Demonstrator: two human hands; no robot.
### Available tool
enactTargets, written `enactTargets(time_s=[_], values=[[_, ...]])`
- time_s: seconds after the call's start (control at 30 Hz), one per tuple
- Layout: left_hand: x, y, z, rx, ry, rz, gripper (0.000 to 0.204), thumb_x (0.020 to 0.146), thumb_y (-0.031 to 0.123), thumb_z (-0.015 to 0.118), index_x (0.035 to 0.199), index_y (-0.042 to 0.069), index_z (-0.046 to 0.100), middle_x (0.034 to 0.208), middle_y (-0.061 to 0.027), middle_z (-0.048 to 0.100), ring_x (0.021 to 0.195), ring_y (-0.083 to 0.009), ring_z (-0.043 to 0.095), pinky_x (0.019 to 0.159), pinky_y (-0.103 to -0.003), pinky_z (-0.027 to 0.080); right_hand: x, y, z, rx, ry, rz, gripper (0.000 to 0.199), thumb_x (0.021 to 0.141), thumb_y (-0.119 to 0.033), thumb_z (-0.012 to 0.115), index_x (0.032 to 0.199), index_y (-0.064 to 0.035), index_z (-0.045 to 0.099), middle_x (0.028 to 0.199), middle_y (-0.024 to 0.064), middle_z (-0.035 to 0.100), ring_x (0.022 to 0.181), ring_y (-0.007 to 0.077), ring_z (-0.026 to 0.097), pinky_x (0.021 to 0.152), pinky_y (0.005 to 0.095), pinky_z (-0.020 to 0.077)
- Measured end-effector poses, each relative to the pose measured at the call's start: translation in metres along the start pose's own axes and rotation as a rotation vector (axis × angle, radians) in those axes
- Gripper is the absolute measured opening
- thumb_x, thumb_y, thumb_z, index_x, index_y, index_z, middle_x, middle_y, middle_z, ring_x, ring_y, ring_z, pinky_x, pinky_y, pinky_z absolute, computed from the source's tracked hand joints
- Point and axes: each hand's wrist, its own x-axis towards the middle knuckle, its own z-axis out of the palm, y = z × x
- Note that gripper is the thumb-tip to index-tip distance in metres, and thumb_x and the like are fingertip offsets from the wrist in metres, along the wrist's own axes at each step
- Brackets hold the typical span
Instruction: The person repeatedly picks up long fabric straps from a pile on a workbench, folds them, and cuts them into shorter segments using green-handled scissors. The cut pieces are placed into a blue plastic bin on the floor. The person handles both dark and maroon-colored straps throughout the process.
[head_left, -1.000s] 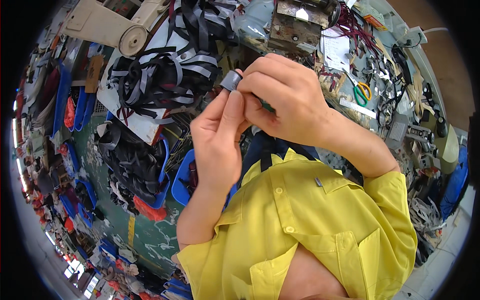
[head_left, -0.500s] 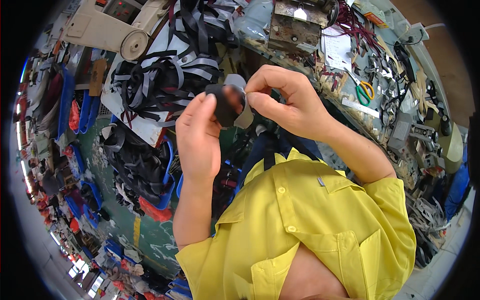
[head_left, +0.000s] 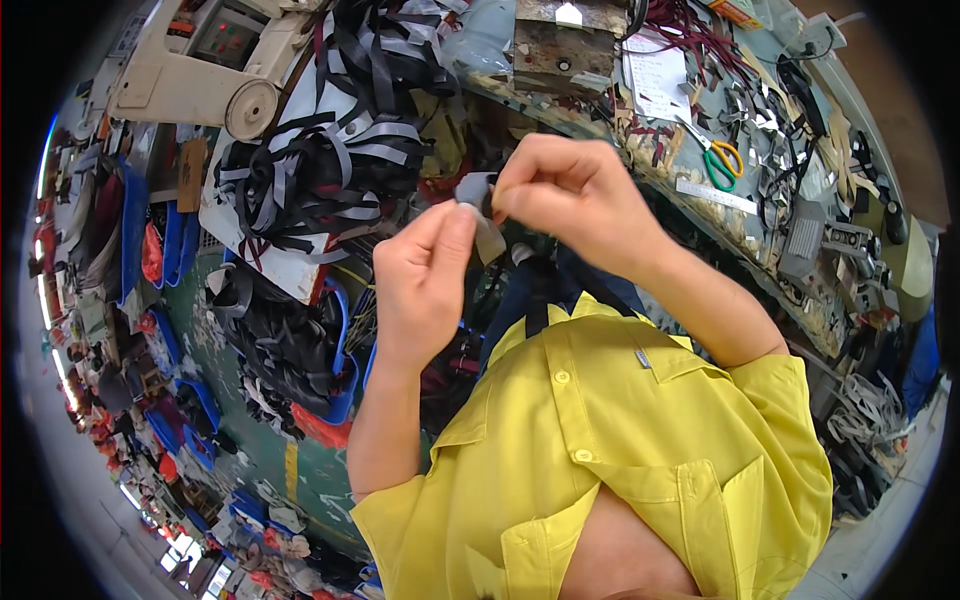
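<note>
In front of my yellow shirt, both hands pinch a small, bent light grey piece of material (head_left: 487,238) whose exact kind I cannot make out. My left hand (head_left: 425,285) has its thumb and fingers pressed together at the left edge. From the other side, the bent fingers of my right hand (head_left: 580,195) close on the right edge, where a bit of dark material shows. Most of the piece is hidden behind my fingers. Just beyond my left hand, a heap of black and grey straps (head_left: 330,180) lies on a white board.
A cream sewing machine (head_left: 185,75) stands at the far left. Blue bins (head_left: 343,385) with black pieces sit on the green floor. On the cluttered bench to the right lie scissors (head_left: 722,165), a ruler (head_left: 715,195), a written sheet (head_left: 655,80) and scraps.
My left hand has shifted right, closer to my right hand. The black part of the piece that showed between them is now mostly out of sight. The view has moved slightly.
</note>
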Motion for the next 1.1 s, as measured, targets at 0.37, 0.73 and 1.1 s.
enactTargets(time_s=[0.37,0.73,1.1], values=[[-0.005,-0.008,0.011,-0.020,0.143,0.030,0.027,0.094,0.019,0.051,0.084,-0.002,0.063,0.062,0.0079,0.041,0.055,-0.0005,0.029,0.048,-0.019,0.022,-0.007,0.004,0.014,-0.818,0.234,-0.656,0.007,0.067,-0.007,0.068,0.071,-0.0065,0.062,0.065,0.0044,0.058,0.058,0.0209,0.057,0.056,0.0300,0.0450],[-0.004,-0.002,0.004,-0.417,0.126,-0.105,0.031,0.095,0.020,0.043,0.083,-0.004,0.058,0.068,-0.0035,0.055,0.071,-0.0147,0.054,0.067,-0.028,0.042,-0.010,0.003,-0.002,-0.170,0.051,0.114,0.007,0.079,-0.005,0.055,0.078,0.0014,0.056,0.073,0.0018,0.058,0.069,0.0073,0.052,0.060,0.0227,0.0420],[0.012,0.078,-0.166,-0.839,0.133,0.166,0.019,0.098,0.014,0.038,0.098,-0.002,0.047,0.065,0.0010,0.038,0.045,-0.0054,0.032,0.057,-0.023,0.031,-0.137,0.180,-0.160,-1.255,0.220,0.228,0.013,0.072,-0.014,0.056,0.077,-0.0032,0.051,0.077,0.0150,0.053,0.072,0.0363,0.054,0.063,0.0437,0.0440]])
